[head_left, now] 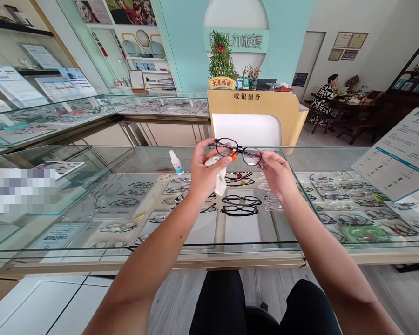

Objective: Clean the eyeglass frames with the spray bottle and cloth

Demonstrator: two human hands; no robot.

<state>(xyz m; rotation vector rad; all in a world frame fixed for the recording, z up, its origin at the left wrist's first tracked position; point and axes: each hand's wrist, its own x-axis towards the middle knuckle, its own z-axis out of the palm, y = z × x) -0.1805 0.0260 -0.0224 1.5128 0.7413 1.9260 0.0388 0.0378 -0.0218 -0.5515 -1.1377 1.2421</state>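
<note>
Black round-framed eyeglasses are held up above the glass display counter, an orange tag showing at one lens. My left hand is closed on the frame's left side and also has a white cloth hanging from its fingers. At the other end, my right hand pinches the frame near the right hinge. A small white spray bottle stands on the counter, left of my left hand. Under the glass, below my hands, several dark eyeglasses lie in rows.
The glass counter runs across in front of my knees. A printed sign stands at right, with papers at left. Beyond are a wooden cashier desk with a plant and a seated person at a table.
</note>
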